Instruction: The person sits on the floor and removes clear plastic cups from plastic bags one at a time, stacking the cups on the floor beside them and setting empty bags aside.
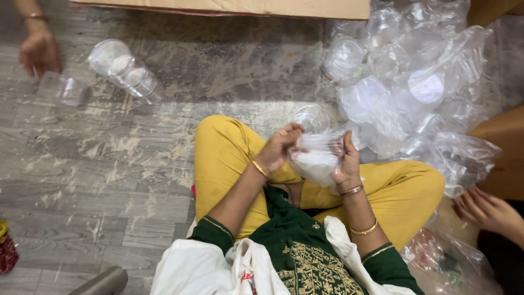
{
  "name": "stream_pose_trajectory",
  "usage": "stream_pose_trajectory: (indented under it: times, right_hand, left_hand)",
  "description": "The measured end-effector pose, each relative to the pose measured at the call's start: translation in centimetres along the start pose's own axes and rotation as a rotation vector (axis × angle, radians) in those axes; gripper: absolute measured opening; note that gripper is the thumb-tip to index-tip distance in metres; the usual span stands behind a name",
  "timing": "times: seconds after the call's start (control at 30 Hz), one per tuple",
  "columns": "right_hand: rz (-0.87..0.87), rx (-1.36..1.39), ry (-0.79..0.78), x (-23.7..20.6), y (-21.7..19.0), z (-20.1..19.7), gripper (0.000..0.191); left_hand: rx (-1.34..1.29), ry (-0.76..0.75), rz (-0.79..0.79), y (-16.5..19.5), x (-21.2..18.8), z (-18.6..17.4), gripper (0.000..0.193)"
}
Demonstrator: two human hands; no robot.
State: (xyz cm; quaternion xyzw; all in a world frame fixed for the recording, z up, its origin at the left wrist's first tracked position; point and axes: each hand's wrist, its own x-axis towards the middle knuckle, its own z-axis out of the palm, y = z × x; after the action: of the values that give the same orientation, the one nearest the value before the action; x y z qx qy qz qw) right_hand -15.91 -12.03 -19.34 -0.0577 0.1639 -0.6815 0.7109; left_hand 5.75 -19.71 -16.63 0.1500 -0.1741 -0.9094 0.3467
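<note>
I sit cross-legged on the floor in yellow trousers. My left hand (279, 147) and my right hand (347, 161) both grip a clear plastic bag (318, 154) holding stacked clear plastic lids or containers, held just above my lap. My left fingers pinch the bag's upper left edge. My right hand wraps its right side. A clear round container (312, 117) stands on the floor just beyond the bag.
A heap of clear bags with plastic containers (406, 82) lies at the right. A stack of clear cups (124, 70) lies at upper left near another person's hand (38, 52). A second person's hand (488, 210) is at right. A cardboard box (245, 7) runs along the top.
</note>
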Motion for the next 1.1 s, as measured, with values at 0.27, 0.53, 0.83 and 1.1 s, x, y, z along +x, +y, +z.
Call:
stream_pose_trajectory:
  times: [0.27,0.53,0.83,1.1]
  right_hand:
    - [-0.238,-0.156,0.393,-0.2,-1.5,-0.1,0.015]
    - [-0.373,-0.992,0.641,3.7,0.7,0.0,0.024]
    - [-0.324,-2.155,0.452,4.9,1.8,1.0,0.035]
    - [-0.428,-1.459,0.413,3.1,2.2,2.5,0.036]
  left_hand:
    - [0.472,0.329,0.386,0.9,1.4,-3.3,0.029]
    - [1.332,0.769,0.471,-0.8,3.5,-2.5,0.036]
    - [1.482,0.688,0.129,-1.1,3.8,-2.8,0.049]
    - [1.004,0.513,0.178,-1.2,2.5,-1.7,0.064]
